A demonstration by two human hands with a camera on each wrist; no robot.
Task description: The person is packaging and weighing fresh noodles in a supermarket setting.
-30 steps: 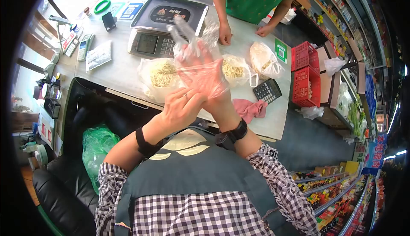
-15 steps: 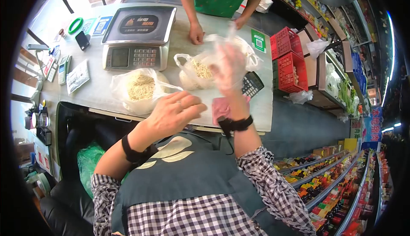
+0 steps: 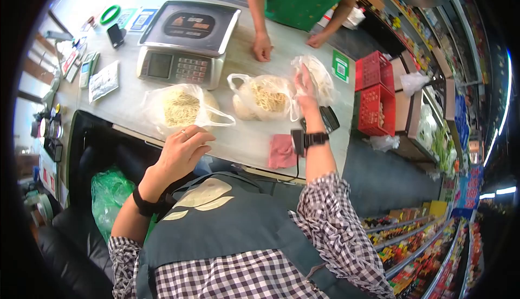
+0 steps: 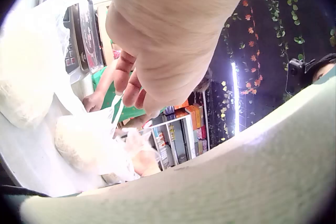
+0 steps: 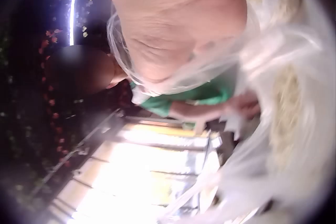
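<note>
Three clear plastic bags of pale noodles stand on the counter: a left bag (image 3: 181,109), a middle bag (image 3: 268,99) and a right bag (image 3: 322,79). My bare left hand (image 3: 184,151) hovers at the counter's front edge, just before the left bag, its fingers loosely bent with nothing in them. A thin clear glove covers my right hand (image 3: 307,89), which is edge-on between the middle and right bags, fingers pointing away from me and overlapping the right bag. In the right wrist view its palm (image 5: 184,29) shows through the glove, close beside a noodle bag (image 5: 286,113); the fingertips are hidden.
A weighing scale (image 3: 187,41) stands behind the left bag. A black calculator (image 3: 328,118) and a pink cloth (image 3: 283,150) lie near my right forearm. Across the counter (image 3: 244,142), a person in a green shirt (image 3: 303,1) rests a hand (image 3: 262,47) on it. Red crates (image 3: 374,106) stand at the right.
My gloved right hand has left my left hand and moved right to the right bag. The left hand, which was at the glove's cuff, has drawn back toward the left bag.
</note>
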